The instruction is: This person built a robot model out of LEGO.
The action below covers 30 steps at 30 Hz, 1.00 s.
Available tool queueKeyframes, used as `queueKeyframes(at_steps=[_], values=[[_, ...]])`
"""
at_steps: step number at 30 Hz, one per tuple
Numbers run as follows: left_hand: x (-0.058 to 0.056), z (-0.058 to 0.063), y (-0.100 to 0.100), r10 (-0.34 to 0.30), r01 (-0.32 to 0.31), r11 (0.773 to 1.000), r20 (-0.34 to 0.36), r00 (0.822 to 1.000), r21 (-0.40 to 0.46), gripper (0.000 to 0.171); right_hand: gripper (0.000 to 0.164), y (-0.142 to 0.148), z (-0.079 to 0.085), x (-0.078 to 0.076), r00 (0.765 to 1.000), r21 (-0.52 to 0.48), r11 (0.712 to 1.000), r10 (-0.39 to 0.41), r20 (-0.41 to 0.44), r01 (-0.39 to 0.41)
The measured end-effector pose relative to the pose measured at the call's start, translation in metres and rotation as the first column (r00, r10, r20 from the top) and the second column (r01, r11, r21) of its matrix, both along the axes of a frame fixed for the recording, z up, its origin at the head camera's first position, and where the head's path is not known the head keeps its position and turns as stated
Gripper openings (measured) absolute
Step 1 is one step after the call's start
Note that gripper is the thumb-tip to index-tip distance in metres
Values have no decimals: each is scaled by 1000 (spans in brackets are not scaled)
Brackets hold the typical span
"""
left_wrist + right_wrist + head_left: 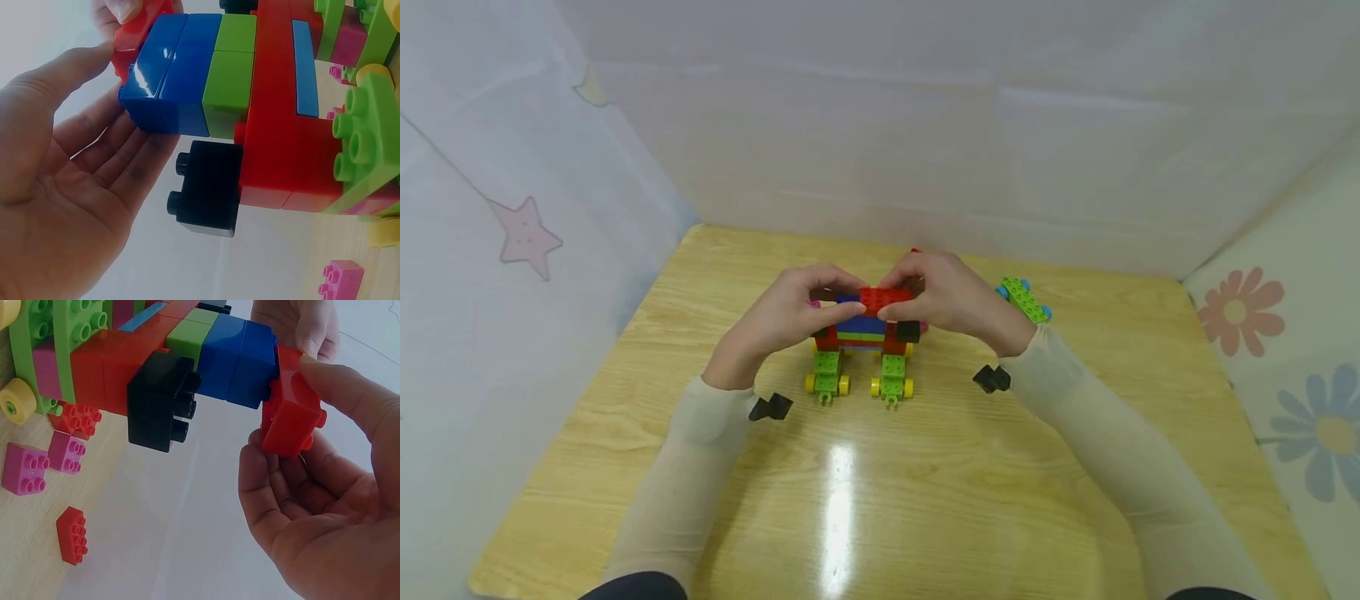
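Observation:
A long red brick (290,400) lies across the top of the stacked blue bricks (169,75), offset to the right and slightly tilted; a few blue studs show beside it. My right hand (951,296) pinches this red brick between thumb and fingers. From the other side my left hand (782,312) puts its thumb on the brick's left end, its fingers behind the blue bricks. Below the blue come green bricks (231,87), a red body (272,125) with black bricks (209,187) at its sides, and green wheeled bases (827,375) with yellow wheels.
A green wheeled base (1026,300) with blue wheels stands at the back right of the wooden table (970,483). Loose pink bricks (26,469) and a red brick lying flat (73,536) are behind the build. A pale curtain (880,150) hangs behind the table.

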State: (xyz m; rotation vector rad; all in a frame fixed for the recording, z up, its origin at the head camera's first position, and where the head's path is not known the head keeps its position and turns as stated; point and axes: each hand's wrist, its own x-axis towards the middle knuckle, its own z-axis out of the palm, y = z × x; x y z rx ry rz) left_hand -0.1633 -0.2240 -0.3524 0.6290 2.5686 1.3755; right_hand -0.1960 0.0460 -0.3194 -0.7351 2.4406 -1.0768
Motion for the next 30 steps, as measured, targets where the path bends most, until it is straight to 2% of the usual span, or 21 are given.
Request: queueKeyframes(at_steps=[4,10,19,30], values=[[-1,0,2,-7,7,1000,-22,1000,-16,32,34,3,-2,3,999,-10,999,-37,30,37],[1,1,0,3,-3,1000,-6,1000,-28,33,48,14,-4,10,995,-41,995,-85,52,87],[2,5,-5,21,-22,999,-43,999,-39,35,42,22,-5,11,997,-54,996,-79,-25,77],[0,10,-21,90,-89,996,-54,994,21,35,37,1,-1,6,997,-105,992,-69,-36,65]])
